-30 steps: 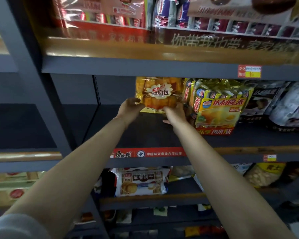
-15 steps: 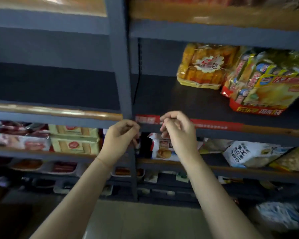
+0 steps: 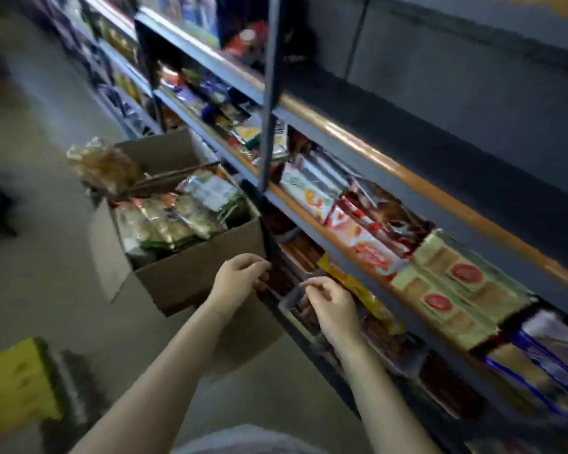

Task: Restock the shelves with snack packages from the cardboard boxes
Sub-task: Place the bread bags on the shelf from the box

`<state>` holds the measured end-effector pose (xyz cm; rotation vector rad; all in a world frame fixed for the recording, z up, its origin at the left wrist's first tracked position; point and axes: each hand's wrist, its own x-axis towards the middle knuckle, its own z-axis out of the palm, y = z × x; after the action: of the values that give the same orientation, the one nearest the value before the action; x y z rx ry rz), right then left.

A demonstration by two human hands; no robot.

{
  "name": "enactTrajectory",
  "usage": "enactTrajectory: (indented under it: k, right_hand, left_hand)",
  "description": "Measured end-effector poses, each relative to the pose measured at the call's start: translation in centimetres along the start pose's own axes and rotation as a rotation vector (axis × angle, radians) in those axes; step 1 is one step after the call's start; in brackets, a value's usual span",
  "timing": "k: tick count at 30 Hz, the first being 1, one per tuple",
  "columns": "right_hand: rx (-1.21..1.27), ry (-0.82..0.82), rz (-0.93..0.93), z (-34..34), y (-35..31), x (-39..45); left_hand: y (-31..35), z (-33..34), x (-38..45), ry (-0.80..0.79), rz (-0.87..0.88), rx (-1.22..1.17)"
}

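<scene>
While the view tilts steeply and blurs at its edges, we see the dark grey metal shelves (image 3: 325, 132) running diagonally from upper left to lower right, their front lips trimmed with a glossy orange strip, and the upper right tier is bare flat steel. Below lies the smooth pale grey floor (image 3: 40, 257). On it, close against the shelf upright, stands the cardboard box (image 3: 191, 276), matt brown with its flaps folded outward, filled with crinkly, shiny snack packages (image 3: 171, 221) in clear and green film. A crumpled, translucent bag (image 3: 102, 165) of something brown perches at its far left corner. On the middle tier lie flat rectangular biscuit packs (image 3: 453, 290), pale yellow-green with red oval labels, beside slim red-and-white cartons (image 3: 364, 244). A blurred yellow block (image 3: 14, 385) sits at lower left. Our left hand (image 3: 240, 280) hangs loosely curled and empty just in front of the box's near right corner; our right hand (image 3: 333, 308) is likewise curled, holding nothing, over a clear plastic tray (image 3: 295, 309) on the lower tier.
</scene>
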<state>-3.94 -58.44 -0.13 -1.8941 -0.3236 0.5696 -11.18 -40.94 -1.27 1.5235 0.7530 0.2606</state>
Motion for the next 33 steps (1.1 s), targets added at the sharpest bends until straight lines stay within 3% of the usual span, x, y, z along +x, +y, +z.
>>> enactTrajectory:
  k: [6,10,18,25,29,33]
  right_hand:
    - [-0.031,-0.145,0.035,10.4,-4.9,6.4]
    - [-0.07,-0.201,0.034,15.7,-7.0,11.9]
    - [-0.065,-0.278,0.094,26.7,-10.4,25.6]
    - [-0.206,-0.405,0.011,37.0,-15.7,33.4]
    - [-0.261,-0.383,0.023,43.8,-17.4,36.9]
    - [-0.259,-0.227,0.047,51.3,-18.8,39.3]
  left_hand:
    - [-1.1,-12.2,4.8,0.151,-0.106,-0.034]
    - [-2.1,-16.9,9.0,0.251,-0.129,-0.074]
    - [-0.8,-26.1,20.1,0.288,-0.212,-0.025]
    - [-1.3,-35.9,27.6,0.448,-0.261,-0.076]
    - [-3.2,-41.6,32.7,0.596,-0.18,0.134]
    - [-3.5,-47.6,37.4,0.521,0.002,0.475]
